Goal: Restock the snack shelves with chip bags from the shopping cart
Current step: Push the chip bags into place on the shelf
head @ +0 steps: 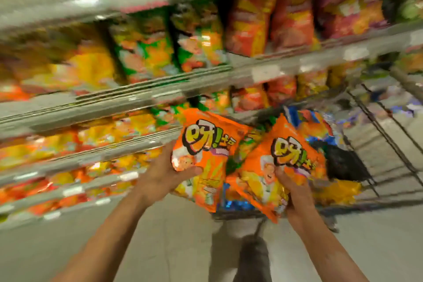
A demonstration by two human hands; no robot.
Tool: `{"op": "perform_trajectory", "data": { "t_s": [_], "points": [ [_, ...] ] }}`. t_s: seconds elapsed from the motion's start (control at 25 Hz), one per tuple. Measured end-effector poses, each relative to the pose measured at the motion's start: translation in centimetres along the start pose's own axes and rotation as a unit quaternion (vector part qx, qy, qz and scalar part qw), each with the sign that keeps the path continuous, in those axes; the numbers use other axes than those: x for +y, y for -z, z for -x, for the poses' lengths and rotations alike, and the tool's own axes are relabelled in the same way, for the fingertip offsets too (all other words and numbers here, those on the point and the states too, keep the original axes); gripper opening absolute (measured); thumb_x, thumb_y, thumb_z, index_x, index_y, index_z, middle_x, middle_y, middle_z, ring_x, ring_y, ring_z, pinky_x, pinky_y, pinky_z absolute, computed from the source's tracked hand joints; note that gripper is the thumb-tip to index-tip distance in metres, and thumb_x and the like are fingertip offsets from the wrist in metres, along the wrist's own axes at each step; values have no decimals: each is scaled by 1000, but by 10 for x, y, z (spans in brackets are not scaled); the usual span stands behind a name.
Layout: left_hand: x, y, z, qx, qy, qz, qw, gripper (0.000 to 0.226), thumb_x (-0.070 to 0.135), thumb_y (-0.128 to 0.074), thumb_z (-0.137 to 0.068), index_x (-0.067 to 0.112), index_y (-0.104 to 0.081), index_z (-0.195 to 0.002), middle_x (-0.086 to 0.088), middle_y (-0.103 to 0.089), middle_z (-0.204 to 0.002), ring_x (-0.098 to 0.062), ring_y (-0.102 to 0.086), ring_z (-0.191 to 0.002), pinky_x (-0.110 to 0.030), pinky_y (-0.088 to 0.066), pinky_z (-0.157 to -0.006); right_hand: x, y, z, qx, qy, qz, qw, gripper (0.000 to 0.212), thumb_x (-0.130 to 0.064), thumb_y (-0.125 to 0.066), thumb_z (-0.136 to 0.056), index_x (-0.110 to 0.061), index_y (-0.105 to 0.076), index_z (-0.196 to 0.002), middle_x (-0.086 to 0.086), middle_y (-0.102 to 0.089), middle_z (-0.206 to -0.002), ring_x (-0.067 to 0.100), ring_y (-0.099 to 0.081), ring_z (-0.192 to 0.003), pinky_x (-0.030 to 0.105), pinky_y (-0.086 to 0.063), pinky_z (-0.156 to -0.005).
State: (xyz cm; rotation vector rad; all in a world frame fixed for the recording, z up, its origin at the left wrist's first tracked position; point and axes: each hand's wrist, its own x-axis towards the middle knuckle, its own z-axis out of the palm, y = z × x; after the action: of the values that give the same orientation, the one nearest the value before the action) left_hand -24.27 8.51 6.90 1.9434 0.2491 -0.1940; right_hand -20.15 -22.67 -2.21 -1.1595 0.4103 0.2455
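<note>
In front of the person, low and near the middle of the view, the left hand [160, 174] grips an orange chip bag [203, 155] by its lower left edge, thumb laid across the front, fingers hidden behind. Just to the right, the right hand [295, 192] holds a second orange bag [281, 167] of the same print, thumb on its face near the lower right, the rest of the hand wrapped under the bottom seam. Both bags are tilted and held above the near end of the shopping cart [377, 135], which stands to the right and carries more bags, blue, black and yellow ones among them. To the left and farther off run the snack shelves [114, 103], blurred, already lined with orange, yellow and green packets.

These bags look light and puffed with air, with glossy film that is probably slippery and crumples under the fingers. The contents are likely brittle, so a hard squeeze across the middle risks crushing them. The best hold is probably at a seam or along an edge, as now, where the film is doubled and a pinch will not press on the chips.
</note>
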Motion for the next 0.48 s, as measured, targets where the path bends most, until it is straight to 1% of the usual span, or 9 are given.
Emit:
{"op": "perform_trajectory", "data": {
  "t_s": [0.08,0.16,0.24,0.28,0.32,0.36,0.4,0.44,0.48],
  "points": [
    [-28,62,66,79,6,-11,997,83,57,-88,-65,53,-46,-137,18,-72,-120,-7,-69,-111,-43,-55,-98,20,-53,39,-73,10,55,996,13,-11,-66,-89,-11,-74,-99,23,-73,-102,48,-69,-98,65,-56,-84],
    [-51,120,124,156,12,-12,988,82,60,-86,-65,53,-46,-137,21,-73,-114,-3,-70,-104,-38,-56,-91,32,-106,70,-133,11,124,983,19,-22,-74,-85,-15,-75,-103,14,-77,-99,38,-72,-92,57,-59,-80],
    [-71,172,183,236,4,18,972,68,48,-88,-72,60,-50,-128,23,-74,-110,2,-70,-99,-24,-55,-83,46,-166,96,-199,6,192,961,24,-29,-75,-86,-17,-72,-107,4,-80,-95,26,-77,-84,43,-63,-66],
    [-79,193,209,268,-4,36,963,62,39,-87,-76,63,-52,-121,24,-74,-109,5,-69,-97,-17,-53,-81,52,-194,106,-230,9,212,950,18,-23,-71,-89,-14,-72,-105,1,-80,-90,20,-78,-78,36,-63,-59],
    [-86,210,231,296,-8,51,954,57,34,-85,-80,64,-54,-117,24,-74,-108,5,-69,-96,-15,-52,-81,58,-222,114,-254,26,232,939,10,-13,-67,-92,-8,-71,-101,-1,-80,-84,14,-77,-71,30,-62,-56],
    [-93,226,253,321,-10,64,945,53,34,-83,-81,62,-55,-117,21,-74,-109,4,-69,-97,-16,-52,-84,64,-251,125,-274,51,255,926,8,-4,-63,-93,-6,-70,-96,-2,-79,-79,11,-76,-68,28,-62,-57],
    [-99,238,271,342,-10,76,936,50,35,-82,-83,58,-56,-119,19,-74,-112,2,-69,-100,-19,-52,-87,71,-277,135,-296,72,268,914,11,2,-62,-94,-6,-69,-97,-1,-79,-82,11,-75,-72,29,-63,-67],
    [-108,251,289,363,-9,87,928,49,36,-80,-84,55,-56,-122,18,-74,-116,0,-69,-104,-22,-53,-91,79,-305,146,-324,90,267,903,16,3,-65,-92,-7,-68,-104,4,-79,-94,15,-75,-84,34,-62,-81],
    [-118,261,303,376,-6,96,922,48,36,-79,-85,51,-56,-125,15,-73,-119,-3,-68,-109,-29,-53,-97,86,-327,155,-347,113,259,894,27,0,-71,-89,-8,-67,-114,7,-77,-107,19,-74,-96,33,-60,-88]
  ]
}}
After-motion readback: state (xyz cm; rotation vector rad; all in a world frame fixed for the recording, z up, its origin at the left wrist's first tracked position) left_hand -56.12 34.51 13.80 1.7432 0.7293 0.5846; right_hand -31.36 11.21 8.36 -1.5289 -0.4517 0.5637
